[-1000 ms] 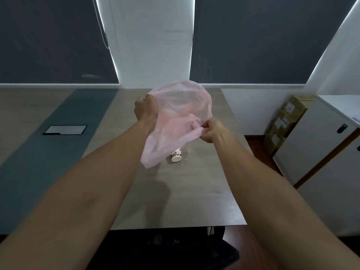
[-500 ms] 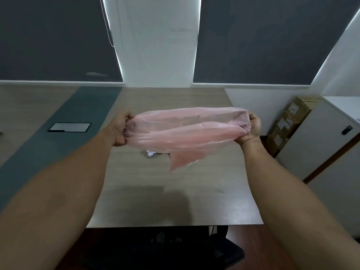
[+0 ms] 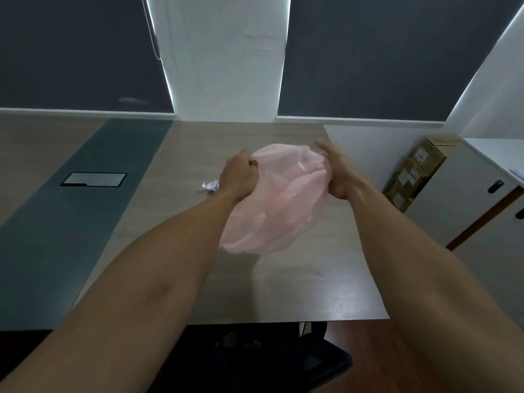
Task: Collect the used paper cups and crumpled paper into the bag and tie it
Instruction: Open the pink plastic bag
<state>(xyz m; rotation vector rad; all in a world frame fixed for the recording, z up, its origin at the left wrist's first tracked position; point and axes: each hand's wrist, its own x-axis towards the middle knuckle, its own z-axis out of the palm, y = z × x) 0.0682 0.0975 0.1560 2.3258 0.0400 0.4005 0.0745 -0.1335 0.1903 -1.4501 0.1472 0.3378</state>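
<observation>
Your left fingers (image 3: 251,163) are curled tight on the rim of the thin pink plastic bag (image 3: 280,199), and your right hand (image 3: 337,173) has its fingers spread apart, flat against the bag's other side. The bag is puffed with air and hangs above the brown wooden worktop (image 3: 297,290). It looks empty, though that is hard to tell. A white crumpled paper ball (image 3: 210,185) lies on the worktop just beside your left hand (image 3: 239,177). No cups show. So collecting has hardly begun, and tying comes last.

No readable text. White labels on the cardboard boxes (image 3: 416,173), right of the right hand (image 3: 338,173), were too blurred to read.
</observation>
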